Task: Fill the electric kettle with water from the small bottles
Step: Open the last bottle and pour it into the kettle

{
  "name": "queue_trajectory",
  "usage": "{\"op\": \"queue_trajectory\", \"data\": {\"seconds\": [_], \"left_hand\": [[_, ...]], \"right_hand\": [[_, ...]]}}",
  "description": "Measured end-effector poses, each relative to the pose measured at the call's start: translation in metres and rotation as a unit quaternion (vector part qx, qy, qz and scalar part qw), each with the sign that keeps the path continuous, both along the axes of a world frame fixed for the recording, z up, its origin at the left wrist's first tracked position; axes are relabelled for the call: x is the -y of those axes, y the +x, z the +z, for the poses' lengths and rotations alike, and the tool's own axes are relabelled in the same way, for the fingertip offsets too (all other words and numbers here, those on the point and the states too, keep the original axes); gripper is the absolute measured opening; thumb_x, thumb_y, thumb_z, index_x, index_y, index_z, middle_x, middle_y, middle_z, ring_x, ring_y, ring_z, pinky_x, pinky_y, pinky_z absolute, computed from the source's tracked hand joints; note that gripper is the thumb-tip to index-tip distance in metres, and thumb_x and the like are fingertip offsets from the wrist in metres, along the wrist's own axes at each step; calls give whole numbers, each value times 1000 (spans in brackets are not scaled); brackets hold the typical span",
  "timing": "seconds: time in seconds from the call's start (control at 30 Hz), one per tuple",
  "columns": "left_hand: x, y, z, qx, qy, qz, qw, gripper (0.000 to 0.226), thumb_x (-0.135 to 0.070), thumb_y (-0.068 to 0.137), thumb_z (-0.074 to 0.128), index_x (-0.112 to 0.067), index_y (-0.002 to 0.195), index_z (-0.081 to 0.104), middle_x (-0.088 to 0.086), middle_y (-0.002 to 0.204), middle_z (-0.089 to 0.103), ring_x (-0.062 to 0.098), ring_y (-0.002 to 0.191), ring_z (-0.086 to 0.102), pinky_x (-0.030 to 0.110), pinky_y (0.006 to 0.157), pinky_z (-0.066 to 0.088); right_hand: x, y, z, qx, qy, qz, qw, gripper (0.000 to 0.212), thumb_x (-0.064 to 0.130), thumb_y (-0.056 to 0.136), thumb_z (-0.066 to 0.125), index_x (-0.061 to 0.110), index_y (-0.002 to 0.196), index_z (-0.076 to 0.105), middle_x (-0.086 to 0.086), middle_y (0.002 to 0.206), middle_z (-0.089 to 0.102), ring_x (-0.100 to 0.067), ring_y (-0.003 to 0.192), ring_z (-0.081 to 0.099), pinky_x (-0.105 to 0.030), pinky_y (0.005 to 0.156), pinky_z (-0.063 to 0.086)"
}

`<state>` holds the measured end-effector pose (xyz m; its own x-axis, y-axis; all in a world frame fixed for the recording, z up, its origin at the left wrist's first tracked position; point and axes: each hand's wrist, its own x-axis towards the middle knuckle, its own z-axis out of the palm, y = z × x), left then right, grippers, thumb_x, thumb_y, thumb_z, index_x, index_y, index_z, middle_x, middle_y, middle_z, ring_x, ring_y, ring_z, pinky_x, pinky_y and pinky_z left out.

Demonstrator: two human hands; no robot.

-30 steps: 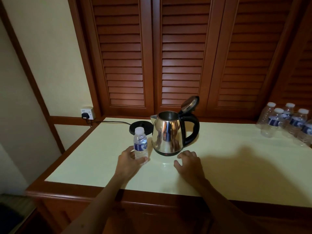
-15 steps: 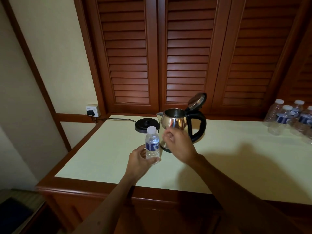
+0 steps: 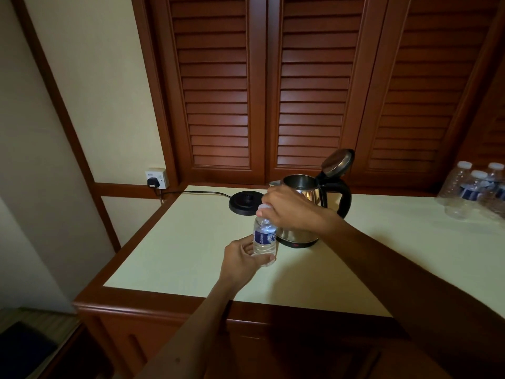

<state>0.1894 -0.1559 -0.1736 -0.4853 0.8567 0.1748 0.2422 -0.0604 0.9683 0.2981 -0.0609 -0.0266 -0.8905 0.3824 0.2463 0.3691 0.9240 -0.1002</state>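
Nearest me, my left hand grips the lower body of the small bottle, thumb across its front and fingers curled round the far side. The bottle stands upright on the pale countertop, just in front of the kettle.

Change from half a second back: my right hand, which hovered loosely closed just to the right of the cap, now sits on top of the bottle. Its fingers are curled down round the white cap, pinching it; only the cap's left edge shows. One second back that hand lay flat on the countertop. The left hand's grip reads the same as before.

Behind the bottle the steel kettle stands off its base, lid tipped open, black handle to the right. The round black base lies to its left, its cord running to the wall socket.

Far right, a cluster of spare bottles stands well apart. Slatted wooden doors close the background.
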Motion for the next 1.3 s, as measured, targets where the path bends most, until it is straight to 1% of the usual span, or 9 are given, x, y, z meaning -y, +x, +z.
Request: {"op": "queue_trajectory", "data": {"seconds": [0.2, 0.37, 0.5, 0.6, 0.7, 0.93, 1.07, 1.17, 1.3], "left_hand": [[-2, -3, -1, 2, -3, -9, 1000, 46, -11, 67, 87, -21, 110, 74, -4, 97, 77, 15, 93, 73, 34, 87, 59], [-1, -3, 0, -6, -4, -10, 1000, 46, -11, 68, 87, -21, 111, 73, -5, 97, 77, 12, 92, 73, 26, 82, 57], [0, -1, 1, -5, -1, -12, 1000, 47, -10, 69, 86, -22, 112, 73, -7, 97, 77, 10, 92, 73, 25, 82, 57], [0, -1, 1, -19, -4, -8, 1000, 43, -12, 69, 86, -23, 109, 73, -8, 96, 77, 9, 90, 73, 25, 82, 57], [0, -1, 0, -20, -4, -9, 1000, 42, -13, 71, 86, -22, 110, 73, -8, 96, 77, 8, 90, 73, 24, 81, 57], [2, -1, 1, -2, 6, -25, 1000, 41, -9, 71, 84, -22, 108, 73, -4, 97, 77, 14, 94, 72, 30, 86, 58], [1, -2, 0, 0, 4, -25, 1000, 41, -8, 71, 84, -22, 108, 73, -5, 98, 77, 15, 94, 72, 33, 88, 57], [1, -2, 0, -1, 4, -23, 1000, 42, -8, 71, 85, -22, 108, 73, -4, 98, 77, 15, 94, 72, 36, 90, 57], [1, -2, 0, -7, 3, -22, 1000, 44, -9, 71, 86, -22, 110, 73, -5, 99, 77, 15, 95, 72, 39, 91, 57]], "right_hand": [[-14, 3, 0, 27, -24, 62, 997, 6, 10, 87, 56, 12, 84, 60, 1, 91, 51, -16, 86, 50, -41, 80, 46], [-19, 5, 0, 24, -24, 89, 995, 28, 4, 86, 56, 16, 110, 64, -2, 111, 59, -16, 104, 51, -40, 91, 44], [-13, 9, 7, 29, -47, 56, 997, 37, 26, 91, 59, 17, 127, 57, -3, 116, 58, -14, 102, 51, -33, 85, 43], [-7, 7, 8, 31, -8, 5, 999, 41, 48, 91, 53, 9, 102, 64, -8, 95, 62, -22, 83, 57, -36, 70, 47], [-3, 4, 6, 27, -17, -8, 999, 38, 44, 93, 53, 9, 79, 61, -6, 78, 59, -22, 72, 57, -38, 65, 47], [-5, 3, 9, 76, 13, 49, 996, 6, 10, 92, 54, 15, 91, 57, -4, 99, 49, -19, 90, 50, -34, 75, 42], [-12, 6, 4, 34, -42, 69, 996, 38, -3, 85, 55, 21, 115, 60, 2, 112, 47, -16, 105, 46, -32, 87, 41], [-12, 9, 7, -50, -109, 57, 991, 37, 0, 91, 52, 18, 122, 58, 2, 118, 47, -12, 109, 44, -27, 93, 36], [-11, 23, -2, -156, -131, 2, 979, 29, 13, 94, 54, 16, 123, 58, 2, 114, 49, -11, 103, 47, -25, 86, 37]]}}
